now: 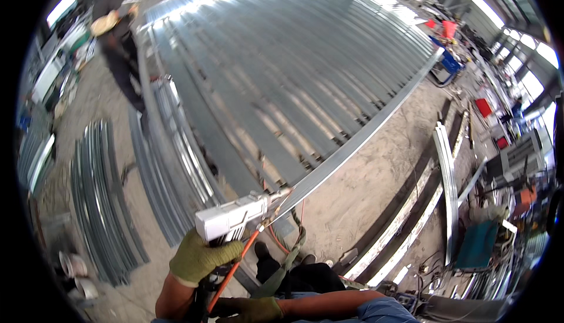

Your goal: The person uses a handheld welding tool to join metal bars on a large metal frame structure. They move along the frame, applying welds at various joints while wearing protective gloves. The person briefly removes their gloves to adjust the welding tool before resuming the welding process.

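My left hand [200, 256], in a green knit glove, is closed round the underside of a pale grey, boxy power tool [232, 217]. The tool's narrow tip meets the near corner of a large frame of galvanized metal slats [264, 82]. An orange hose [235, 270] runs from beside the tip down past my left wrist. Low at the picture's edge, my right hand [252, 309], gloved too, is curled beside the hose and a dark part below the tool. What its fingers grip is hidden. A green strap [289, 264] hangs next to the tool.
Long metal profiles [100, 205] lie stacked on the floor at left. Rusty white beams [405, 223] and a metal channel [446, 188] lie at right, near a teal box [477, 245]. Another person [117, 35] stands at the frame's far left. A blue stand [449, 64] is at its right corner.
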